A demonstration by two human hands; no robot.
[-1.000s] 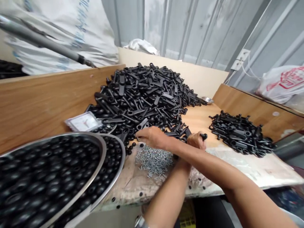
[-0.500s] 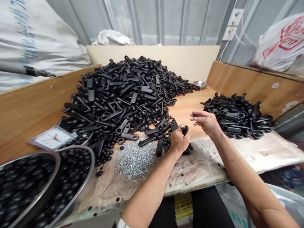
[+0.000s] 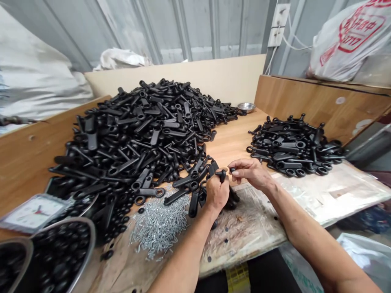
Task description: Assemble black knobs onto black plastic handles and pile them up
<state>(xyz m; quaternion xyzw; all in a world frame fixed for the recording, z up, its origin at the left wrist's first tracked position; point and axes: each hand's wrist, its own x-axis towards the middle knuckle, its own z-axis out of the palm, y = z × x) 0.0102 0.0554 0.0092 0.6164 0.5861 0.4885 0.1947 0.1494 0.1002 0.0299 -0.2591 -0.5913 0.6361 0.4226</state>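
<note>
My left hand (image 3: 217,192) is closed around a black crank handle (image 3: 222,175), whose knobbed end sticks up above the thumb. Just to its right, my right hand (image 3: 252,174) pinches a small round black knob (image 3: 232,169) between thumb and fingertips. Loose black crank handles (image 3: 194,186) lie beside the left hand, some partly hidden behind it. A heap of small silver pins (image 3: 159,228) is spread to the left of my left forearm.
A large mound of black crank handles (image 3: 146,134) fills the back left. At the right is a smaller pile (image 3: 296,150). Bowls of black knobs (image 3: 61,256) and a square clock (image 3: 35,212) stand at the left. A small metal dish (image 3: 246,107) sits near the back board (image 3: 214,69).
My right hand has moved left and down, bringing the knob close to the crank handle in my left hand. The camera view has shifted, so the scene appears farther left.
</note>
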